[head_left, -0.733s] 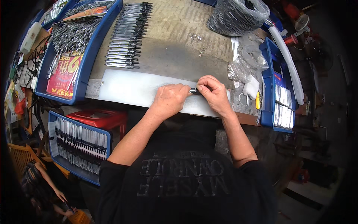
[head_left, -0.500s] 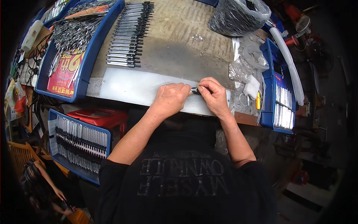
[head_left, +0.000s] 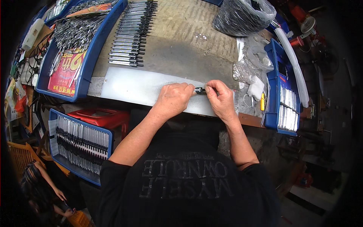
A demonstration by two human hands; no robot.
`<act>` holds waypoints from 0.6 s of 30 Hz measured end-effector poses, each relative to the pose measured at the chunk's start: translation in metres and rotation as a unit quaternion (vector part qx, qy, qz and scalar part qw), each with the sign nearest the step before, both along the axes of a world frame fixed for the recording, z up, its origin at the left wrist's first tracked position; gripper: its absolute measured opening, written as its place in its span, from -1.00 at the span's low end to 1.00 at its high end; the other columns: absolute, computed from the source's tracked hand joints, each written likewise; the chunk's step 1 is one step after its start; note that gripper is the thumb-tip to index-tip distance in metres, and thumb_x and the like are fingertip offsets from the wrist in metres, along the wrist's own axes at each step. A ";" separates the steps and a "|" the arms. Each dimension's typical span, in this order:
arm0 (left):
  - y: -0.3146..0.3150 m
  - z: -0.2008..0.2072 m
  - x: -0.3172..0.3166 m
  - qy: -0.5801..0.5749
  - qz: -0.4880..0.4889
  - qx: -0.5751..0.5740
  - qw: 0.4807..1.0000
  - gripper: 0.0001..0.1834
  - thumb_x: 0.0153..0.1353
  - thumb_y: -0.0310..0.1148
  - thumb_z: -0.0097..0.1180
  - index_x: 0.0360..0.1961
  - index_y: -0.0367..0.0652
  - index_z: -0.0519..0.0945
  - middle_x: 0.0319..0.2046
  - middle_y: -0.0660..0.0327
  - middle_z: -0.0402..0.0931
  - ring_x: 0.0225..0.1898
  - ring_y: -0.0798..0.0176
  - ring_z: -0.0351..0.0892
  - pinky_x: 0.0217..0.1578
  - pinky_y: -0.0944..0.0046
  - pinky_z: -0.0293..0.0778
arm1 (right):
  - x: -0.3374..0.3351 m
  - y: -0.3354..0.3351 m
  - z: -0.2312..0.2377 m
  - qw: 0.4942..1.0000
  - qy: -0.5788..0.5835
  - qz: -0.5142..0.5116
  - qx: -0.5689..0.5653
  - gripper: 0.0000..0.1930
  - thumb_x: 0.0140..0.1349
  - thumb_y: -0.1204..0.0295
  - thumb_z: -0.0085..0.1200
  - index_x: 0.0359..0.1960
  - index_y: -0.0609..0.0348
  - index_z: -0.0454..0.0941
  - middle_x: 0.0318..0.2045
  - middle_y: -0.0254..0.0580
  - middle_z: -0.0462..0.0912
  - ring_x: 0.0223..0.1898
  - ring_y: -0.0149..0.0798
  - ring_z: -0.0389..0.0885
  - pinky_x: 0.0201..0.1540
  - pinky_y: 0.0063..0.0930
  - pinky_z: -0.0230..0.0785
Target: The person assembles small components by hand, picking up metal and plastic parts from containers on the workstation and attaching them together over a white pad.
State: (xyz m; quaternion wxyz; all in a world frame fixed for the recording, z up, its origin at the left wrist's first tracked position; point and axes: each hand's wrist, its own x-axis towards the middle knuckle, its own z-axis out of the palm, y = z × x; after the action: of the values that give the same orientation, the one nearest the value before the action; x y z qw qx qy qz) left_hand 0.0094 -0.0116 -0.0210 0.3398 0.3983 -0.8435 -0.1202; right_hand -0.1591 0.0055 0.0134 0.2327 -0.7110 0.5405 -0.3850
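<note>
I see both hands meeting over a pale metal sheet [head_left: 140, 87] at the workbench's near edge. My left hand [head_left: 174, 99] and right hand [head_left: 219, 98] pinch a small dark part [head_left: 199, 90] between their fingertips. A row of metal rods [head_left: 130, 36] lies toward the far left; a blue tray [head_left: 281, 100] sits at the right edge.

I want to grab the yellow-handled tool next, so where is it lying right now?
In the head view the yellow-handled tool lies on the bench at the person's right, just beyond the right hand, between a white cloth and the blue tray.
</note>
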 end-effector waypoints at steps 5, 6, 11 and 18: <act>0.000 0.000 0.000 -0.008 0.001 0.006 1.000 -0.85 -0.01 -0.35 0.11 -0.54 -0.17 0.42 -0.66 0.20 0.42 -0.58 0.16 0.50 -0.58 0.20 0.41 | -0.006 0.001 0.003 0.975 -0.118 0.003 0.186 -0.90 0.11 0.51 -0.03 -0.39 0.31 0.47 -0.56 -0.28 0.53 -0.52 -0.50 0.44 -0.44 -0.60 0.30; 0.000 0.000 0.000 -0.010 0.001 0.007 1.000 -0.85 -0.01 -0.35 0.11 -0.54 -0.17 0.43 -0.66 0.20 0.43 -0.58 0.16 0.51 -0.58 0.20 0.41 | -0.007 0.001 0.004 0.975 -0.118 0.003 0.186 -0.90 0.11 0.51 -0.03 -0.39 0.31 0.47 -0.56 -0.28 0.53 -0.52 -0.50 0.44 -0.44 -0.60 0.30; -0.001 -0.003 0.000 -0.004 -0.001 -0.005 1.000 -0.86 -0.03 -0.36 0.12 -0.51 -0.17 0.44 -0.67 0.21 0.41 -0.60 0.18 0.49 -0.59 0.22 0.40 | -0.007 0.001 0.003 0.947 -0.210 0.018 0.242 -0.90 0.12 0.54 -0.05 -0.38 0.34 0.46 -0.55 -0.32 0.53 -0.50 -0.56 0.42 -0.41 -0.62 0.32; -0.001 -0.002 0.000 0.000 -0.002 -0.015 1.000 -0.84 -0.04 -0.37 0.14 -0.49 -0.17 0.43 -0.69 0.22 0.39 -0.63 0.19 0.47 -0.61 0.24 0.39 | -0.001 0.001 0.005 0.998 -0.015 0.026 0.048 -0.95 0.06 0.56 0.01 -0.44 0.29 0.45 -0.53 -0.23 0.49 -0.47 -0.32 0.46 -0.39 -0.47 0.31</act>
State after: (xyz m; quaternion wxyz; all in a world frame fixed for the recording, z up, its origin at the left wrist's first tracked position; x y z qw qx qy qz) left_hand 0.0094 -0.0127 -0.0233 0.3455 0.3914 -0.8460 -0.1079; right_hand -0.1606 0.0065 0.0187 0.2845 -0.7072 0.5358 -0.3633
